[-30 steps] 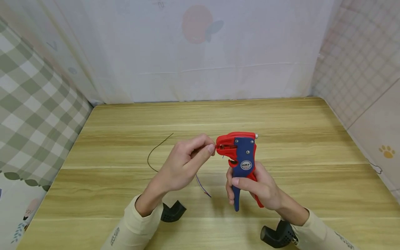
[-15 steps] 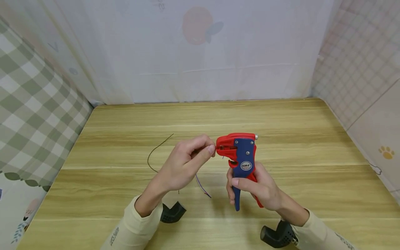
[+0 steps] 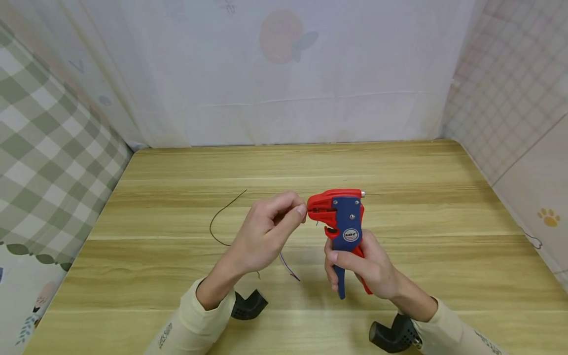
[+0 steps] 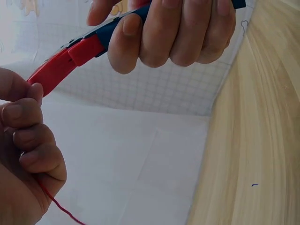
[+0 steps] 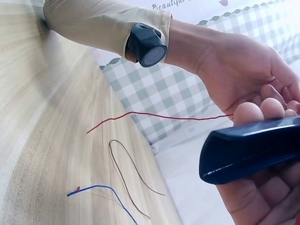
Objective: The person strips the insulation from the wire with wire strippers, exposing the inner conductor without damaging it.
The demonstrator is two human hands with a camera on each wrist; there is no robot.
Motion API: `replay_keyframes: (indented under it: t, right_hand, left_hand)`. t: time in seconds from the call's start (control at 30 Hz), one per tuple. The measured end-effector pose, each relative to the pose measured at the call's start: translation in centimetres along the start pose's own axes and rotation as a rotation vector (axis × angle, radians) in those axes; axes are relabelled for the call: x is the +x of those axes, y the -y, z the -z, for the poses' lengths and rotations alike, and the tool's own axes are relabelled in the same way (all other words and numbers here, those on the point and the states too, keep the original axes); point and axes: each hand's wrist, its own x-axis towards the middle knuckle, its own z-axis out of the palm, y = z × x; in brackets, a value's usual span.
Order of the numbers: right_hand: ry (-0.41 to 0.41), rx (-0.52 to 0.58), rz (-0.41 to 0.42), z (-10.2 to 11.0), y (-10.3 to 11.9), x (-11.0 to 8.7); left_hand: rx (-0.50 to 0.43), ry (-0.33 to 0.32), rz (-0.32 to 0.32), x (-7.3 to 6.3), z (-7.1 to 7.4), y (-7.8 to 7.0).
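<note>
Head and right wrist views: brown wire (image 3: 210, 226) at left on table (image 3: 133, 207); left hand (image 3: 262, 234), fingers curled, pinching red wire (image 5: 157, 116); nearer, blue wire (image 3: 288, 267); then wire stripper (image 3: 347, 214) just beside left hand, handles (image 3: 339, 283) gripped in curled right hand (image 3: 368, 264).

Soft light casts faint shadows on the table (image 3: 421, 172); the right wrist view looks brightest.
</note>
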Motion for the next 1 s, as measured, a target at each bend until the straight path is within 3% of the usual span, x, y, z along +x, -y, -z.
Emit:
replay_keyframes:
  t: [0.5, 0.7, 1.0]
  right_hand:
    - [-0.029, 0.046, -0.004, -0.9, -0.3, 0.1]
    - [-0.041, 0.057, -0.002, -1.1, -0.4, 0.0]
    - [-0.062, 0.049, -0.014, -1.3, -0.3, 0.0]
  left_hand:
    - [-0.225, -0.214, -0.038, -0.2, -2.8, 0.7]
    - [-0.237, -0.276, -0.056, -0.2, -3.3, 0.8]
    - [-0.249, -0.302, -0.067, -0.2, -3.6, 0.7]
